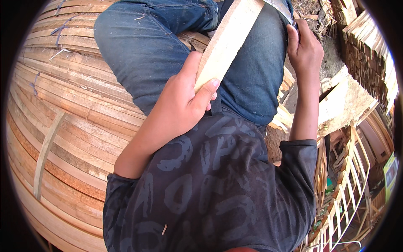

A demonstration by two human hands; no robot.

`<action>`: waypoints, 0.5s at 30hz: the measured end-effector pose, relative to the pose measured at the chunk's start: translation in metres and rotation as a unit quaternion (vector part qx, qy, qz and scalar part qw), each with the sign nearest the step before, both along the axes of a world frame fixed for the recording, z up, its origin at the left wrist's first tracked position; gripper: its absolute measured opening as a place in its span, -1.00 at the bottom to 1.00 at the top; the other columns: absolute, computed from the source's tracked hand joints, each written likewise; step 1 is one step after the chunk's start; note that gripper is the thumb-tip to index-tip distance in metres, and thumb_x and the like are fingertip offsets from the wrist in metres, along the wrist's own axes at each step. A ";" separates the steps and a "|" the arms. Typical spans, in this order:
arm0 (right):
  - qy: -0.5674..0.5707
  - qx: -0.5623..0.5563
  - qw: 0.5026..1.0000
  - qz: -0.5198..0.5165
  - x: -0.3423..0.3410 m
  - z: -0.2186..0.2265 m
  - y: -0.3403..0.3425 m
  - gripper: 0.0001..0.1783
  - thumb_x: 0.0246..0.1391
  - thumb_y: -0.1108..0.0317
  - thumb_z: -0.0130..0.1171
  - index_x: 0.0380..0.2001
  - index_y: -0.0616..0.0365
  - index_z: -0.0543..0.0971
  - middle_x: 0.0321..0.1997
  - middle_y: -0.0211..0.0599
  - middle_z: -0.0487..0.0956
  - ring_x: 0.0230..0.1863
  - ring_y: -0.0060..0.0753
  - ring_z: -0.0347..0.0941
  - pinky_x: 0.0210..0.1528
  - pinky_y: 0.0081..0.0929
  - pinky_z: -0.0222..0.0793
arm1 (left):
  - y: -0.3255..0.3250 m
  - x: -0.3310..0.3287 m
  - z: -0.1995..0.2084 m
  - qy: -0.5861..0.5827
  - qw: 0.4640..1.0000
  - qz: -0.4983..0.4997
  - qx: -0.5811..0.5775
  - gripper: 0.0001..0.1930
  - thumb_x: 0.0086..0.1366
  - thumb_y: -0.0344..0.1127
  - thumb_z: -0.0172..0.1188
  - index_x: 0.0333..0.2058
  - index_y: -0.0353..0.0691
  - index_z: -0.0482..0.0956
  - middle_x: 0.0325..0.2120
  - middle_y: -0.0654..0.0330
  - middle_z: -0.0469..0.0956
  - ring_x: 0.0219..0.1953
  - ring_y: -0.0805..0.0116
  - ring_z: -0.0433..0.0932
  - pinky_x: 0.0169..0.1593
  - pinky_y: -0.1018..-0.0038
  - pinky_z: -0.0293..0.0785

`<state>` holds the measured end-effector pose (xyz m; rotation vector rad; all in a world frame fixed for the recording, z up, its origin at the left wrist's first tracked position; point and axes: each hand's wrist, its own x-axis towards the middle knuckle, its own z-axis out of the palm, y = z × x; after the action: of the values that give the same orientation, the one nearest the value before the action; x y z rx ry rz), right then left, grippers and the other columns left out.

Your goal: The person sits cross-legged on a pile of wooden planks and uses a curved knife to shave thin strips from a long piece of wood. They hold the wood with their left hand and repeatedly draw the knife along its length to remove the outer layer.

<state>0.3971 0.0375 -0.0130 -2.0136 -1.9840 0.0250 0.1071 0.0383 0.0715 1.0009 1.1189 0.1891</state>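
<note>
My left hand [180, 101] is closed round the near end of a pale wooden bar [228, 42], with the thumb along its side. The bar slants away to the right over my jeans, and its far end runs out of the top of the picture. My right hand [306, 46] is closed on the dark handle of a broad-bladed knife. The grey blade of the knife [279, 7] reaches left to the far part of the bar, above my right thigh. Its tip is cut off by the top edge, and whether it touches the wood I cannot tell.
Long sawn wooden slats [79, 109] lie in tied bundles on the left, with a short stick [46, 155] across them. At right are a wood block [346, 101], a stack of thin wood pieces [371, 50] and a slatted wooden frame [344, 201].
</note>
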 end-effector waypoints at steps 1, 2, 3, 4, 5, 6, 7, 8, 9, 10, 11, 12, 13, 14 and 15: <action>0.023 0.012 1.000 0.004 0.002 0.001 0.002 -0.73 0.23 0.06 0.09 -0.34 0.02 0.48 -0.56 -0.27 0.53 -0.52 -0.08 0.51 -0.52 -0.23 0.36 | -0.002 0.001 -0.002 0.000 1.000 0.002 0.011 -0.78 0.40 -0.33 0.01 -0.12 -0.35 0.28 -0.54 0.16 0.48 -0.54 0.49 0.48 -0.44 0.53 0.44; 0.024 0.007 1.000 -0.002 0.002 0.004 0.001 -0.74 0.23 0.06 0.09 -0.33 0.02 0.48 -0.56 -0.26 0.53 -0.52 -0.07 0.51 -0.52 -0.23 0.36 | -0.002 0.001 -0.003 -0.001 1.000 0.003 0.022 -0.78 0.40 -0.33 0.02 -0.15 -0.35 0.25 -0.58 0.14 0.50 -0.58 0.44 0.51 -0.47 0.49 0.44; 0.025 0.003 1.000 -0.009 0.002 0.007 -0.001 -0.74 0.23 0.06 0.10 -0.33 0.02 0.49 -0.55 -0.25 0.54 -0.52 -0.07 0.51 -0.52 -0.23 0.36 | -0.001 0.001 -0.003 -0.003 1.000 -0.002 0.027 -0.77 0.40 -0.33 0.01 -0.14 -0.36 0.25 -0.58 0.14 0.49 -0.58 0.44 0.51 -0.47 0.49 0.44; 0.022 0.001 1.000 -0.008 0.003 0.006 -0.001 -0.75 0.22 0.08 0.10 -0.32 0.01 0.49 -0.55 -0.25 0.54 -0.53 -0.06 0.50 -0.52 -0.23 0.36 | -0.002 0.001 -0.002 -0.005 1.000 -0.006 0.027 -0.77 0.40 -0.33 0.01 -0.13 -0.36 0.24 -0.59 0.14 0.49 -0.58 0.44 0.51 -0.46 0.49 0.44; 0.018 -0.001 1.000 -0.007 0.003 0.004 -0.001 -0.76 0.22 0.09 0.11 -0.31 0.01 0.50 -0.55 -0.24 0.54 -0.53 -0.06 0.50 -0.51 -0.24 0.36 | -0.003 0.001 -0.001 -0.007 1.000 -0.010 0.028 -0.76 0.40 -0.33 0.01 -0.12 -0.36 0.24 -0.59 0.14 0.49 -0.58 0.44 0.51 -0.46 0.49 0.45; 0.040 -0.002 0.999 0.000 -0.005 0.003 -0.004 -0.76 0.22 0.10 0.12 -0.31 0.03 0.49 -0.56 -0.24 0.53 -0.54 -0.06 0.50 -0.51 -0.24 0.37 | -0.006 0.002 0.000 -0.011 1.000 0.001 0.012 -0.76 0.40 -0.33 0.01 -0.12 -0.37 0.23 -0.59 0.14 0.49 -0.58 0.44 0.51 -0.46 0.49 0.45; 0.051 -0.021 0.998 -0.016 -0.012 0.004 -0.009 -0.75 0.21 0.11 0.14 -0.32 0.07 0.47 -0.56 -0.23 0.53 -0.54 -0.06 0.49 -0.51 -0.23 0.37 | -0.007 0.003 -0.001 -0.021 1.000 0.009 0.000 -0.75 0.40 -0.33 0.01 -0.11 -0.37 0.23 -0.59 0.14 0.49 -0.57 0.44 0.51 -0.46 0.49 0.45; 0.070 -0.042 0.997 -0.018 -0.019 0.008 -0.014 -0.74 0.20 0.12 0.15 -0.33 0.08 0.47 -0.56 -0.23 0.53 -0.55 -0.07 0.49 -0.52 -0.23 0.37 | -0.007 0.003 -0.001 -0.023 0.999 0.020 -0.009 -0.75 0.40 -0.34 0.01 -0.10 -0.37 0.22 -0.59 0.14 0.49 -0.57 0.43 0.51 -0.46 0.49 0.45; 0.090 -0.063 0.994 -0.020 -0.026 0.015 -0.019 -0.73 0.19 0.12 0.16 -0.34 0.09 0.46 -0.57 -0.23 0.52 -0.56 -0.08 0.49 -0.52 -0.24 0.38 | -0.005 0.005 -0.002 -0.019 1.000 0.013 0.005 -0.75 0.39 -0.34 0.02 -0.10 -0.37 0.22 -0.59 0.14 0.49 -0.57 0.43 0.51 -0.46 0.48 0.45; 0.100 -0.059 0.993 0.036 -0.031 0.028 -0.018 -0.74 0.18 0.12 0.17 -0.35 0.08 0.46 -0.60 -0.23 0.49 -0.58 -0.11 0.49 -0.55 -0.28 0.37 | -0.007 0.006 -0.003 -0.014 1.000 0.005 0.013 -0.75 0.39 -0.34 0.02 -0.10 -0.36 0.21 -0.58 0.13 0.49 -0.57 0.43 0.51 -0.46 0.48 0.46; 0.111 -0.071 0.989 0.073 -0.039 0.036 -0.021 -0.73 0.16 0.10 0.19 -0.36 0.05 0.45 -0.61 -0.26 0.47 -0.60 -0.13 0.48 -0.57 -0.30 0.36 | -0.007 0.008 -0.004 -0.013 1.000 -0.006 0.021 -0.75 0.39 -0.35 0.02 -0.10 -0.36 0.21 -0.58 0.13 0.49 -0.57 0.43 0.52 -0.46 0.48 0.46; 0.099 -0.064 0.988 0.101 -0.049 0.036 -0.019 -0.72 0.16 0.07 0.18 -0.36 0.04 0.46 -0.61 -0.26 0.47 -0.60 -0.14 0.49 -0.58 -0.30 0.36 | -0.007 0.008 -0.003 -0.007 1.000 -0.006 0.016 -0.75 0.39 -0.35 0.02 -0.10 -0.36 0.21 -0.58 0.12 0.50 -0.57 0.43 0.52 -0.46 0.48 0.46; 0.084 -0.060 0.986 0.129 -0.053 0.038 -0.020 -0.71 0.16 0.05 0.18 -0.35 0.02 0.46 -0.61 -0.26 0.47 -0.60 -0.14 0.49 -0.58 -0.30 0.35 | -0.007 0.008 -0.002 -0.004 1.000 -0.007 0.010 -0.75 0.39 -0.35 0.02 -0.09 -0.37 0.22 -0.57 0.12 0.50 -0.57 0.42 0.52 -0.45 0.48 0.47; 0.040 -0.036 0.993 0.107 -0.043 0.031 -0.008 -0.70 0.17 0.03 0.16 -0.35 0.02 0.46 -0.60 -0.23 0.50 -0.58 -0.11 0.51 -0.58 -0.28 0.36 | -0.006 0.007 -0.001 -0.003 1.000 -0.005 0.007 -0.75 0.39 -0.35 0.02 -0.09 -0.37 0.22 -0.57 0.11 0.51 -0.57 0.42 0.53 -0.45 0.47 0.47; 0.004 -0.034 0.999 0.032 -0.020 0.026 0.010 -0.70 0.19 0.03 0.14 -0.36 0.04 0.45 -0.59 -0.18 0.52 -0.57 -0.08 0.52 -0.58 -0.26 0.37 | -0.005 0.006 -0.002 0.003 1.000 -0.008 0.021 -0.74 0.39 -0.35 0.02 -0.09 -0.37 0.22 -0.57 0.11 0.51 -0.57 0.42 0.53 -0.45 0.47 0.47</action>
<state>0.3766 0.0474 0.0132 -1.9877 -2.0676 0.1159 0.1136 0.0331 0.0696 1.0487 1.1163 0.1968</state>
